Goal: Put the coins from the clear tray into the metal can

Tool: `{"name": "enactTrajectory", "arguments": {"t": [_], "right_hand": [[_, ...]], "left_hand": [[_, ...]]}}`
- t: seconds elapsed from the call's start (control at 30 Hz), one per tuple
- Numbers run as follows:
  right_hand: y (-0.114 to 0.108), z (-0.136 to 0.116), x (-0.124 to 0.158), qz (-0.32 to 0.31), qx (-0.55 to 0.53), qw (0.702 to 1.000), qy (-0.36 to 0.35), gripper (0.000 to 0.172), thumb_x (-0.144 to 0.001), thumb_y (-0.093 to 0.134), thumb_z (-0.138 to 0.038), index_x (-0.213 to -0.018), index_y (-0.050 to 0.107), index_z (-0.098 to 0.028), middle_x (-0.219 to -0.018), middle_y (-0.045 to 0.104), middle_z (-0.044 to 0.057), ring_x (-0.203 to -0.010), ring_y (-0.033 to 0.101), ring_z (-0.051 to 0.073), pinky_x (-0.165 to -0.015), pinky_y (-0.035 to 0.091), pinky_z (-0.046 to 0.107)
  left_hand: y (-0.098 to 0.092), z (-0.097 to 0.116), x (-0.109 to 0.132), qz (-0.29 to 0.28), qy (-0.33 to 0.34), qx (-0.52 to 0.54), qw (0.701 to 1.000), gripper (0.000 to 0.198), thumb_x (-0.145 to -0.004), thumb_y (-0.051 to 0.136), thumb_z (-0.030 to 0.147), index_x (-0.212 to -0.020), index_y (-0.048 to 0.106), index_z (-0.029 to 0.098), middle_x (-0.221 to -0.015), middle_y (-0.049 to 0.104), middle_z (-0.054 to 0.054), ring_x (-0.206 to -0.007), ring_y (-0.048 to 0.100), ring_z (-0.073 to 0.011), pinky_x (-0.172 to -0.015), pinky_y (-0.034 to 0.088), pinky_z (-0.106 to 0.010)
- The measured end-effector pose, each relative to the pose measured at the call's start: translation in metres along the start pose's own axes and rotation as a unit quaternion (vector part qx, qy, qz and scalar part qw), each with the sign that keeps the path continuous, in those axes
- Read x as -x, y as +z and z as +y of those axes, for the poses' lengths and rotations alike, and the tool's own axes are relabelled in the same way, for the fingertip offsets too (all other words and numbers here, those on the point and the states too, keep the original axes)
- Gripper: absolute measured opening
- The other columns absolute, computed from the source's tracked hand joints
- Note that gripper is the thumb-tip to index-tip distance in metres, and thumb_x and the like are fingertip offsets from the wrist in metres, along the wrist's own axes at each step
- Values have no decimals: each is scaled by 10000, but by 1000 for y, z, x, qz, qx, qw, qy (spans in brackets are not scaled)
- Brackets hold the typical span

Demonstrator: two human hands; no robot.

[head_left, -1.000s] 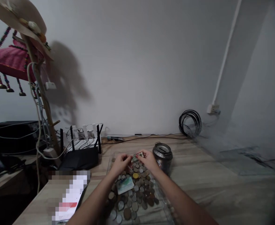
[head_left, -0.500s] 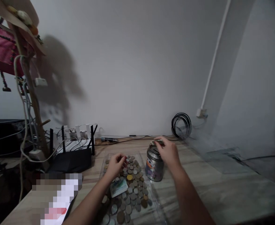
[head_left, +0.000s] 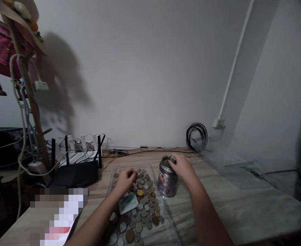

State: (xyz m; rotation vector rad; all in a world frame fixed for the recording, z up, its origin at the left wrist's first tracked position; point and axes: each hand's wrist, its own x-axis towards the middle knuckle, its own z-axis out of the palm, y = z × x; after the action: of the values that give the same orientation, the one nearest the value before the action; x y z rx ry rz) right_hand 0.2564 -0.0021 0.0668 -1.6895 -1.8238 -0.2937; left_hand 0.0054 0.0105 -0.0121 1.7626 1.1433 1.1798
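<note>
Pinching a small greenish paper banknote [head_left: 173,159] in the right hand [head_left: 182,166], at the top of a round silver metal can [head_left: 167,184], right of lower centre. Within the last second, carried there from above round silver and bronze coins [head_left: 147,207] in a clear plastic tray [head_left: 169,215], shifting the work from tray to can; cannot tell whether partly inside. Curling the left hand [head_left: 125,180] narrowly over the coins, lower centre; cannot tell if holding anything. Farther out, lower left, a flat black router [head_left: 76,173].
</note>
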Motion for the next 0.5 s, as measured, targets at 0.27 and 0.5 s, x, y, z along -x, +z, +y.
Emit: {"name": "enactTrajectory", "arguments": {"t": [0.27,0.5], "right_hand": [[-18,-11,6,187,-3,981,-58,378,-847,364,-369,-714,665,-184,-848,626,78,-865,494,191,-756,301,329],[-4,-12,6,101,18,993,-52,440,-830,362,-438,-631,673,-198,-896,642,87,-908,486,208,-758,295,341]], "left_hand": [[-4,-1,0,34,39,-96,994,230,-740,420,301,-674,585,154,-657,612,-36,-603,550,-141,-552,368,-214],[-13,4,11,-52,0,-284,957,188,-656,533,326,-555,594,179,-548,566,-28,-515,486,-132,-523,310,-222]]}}
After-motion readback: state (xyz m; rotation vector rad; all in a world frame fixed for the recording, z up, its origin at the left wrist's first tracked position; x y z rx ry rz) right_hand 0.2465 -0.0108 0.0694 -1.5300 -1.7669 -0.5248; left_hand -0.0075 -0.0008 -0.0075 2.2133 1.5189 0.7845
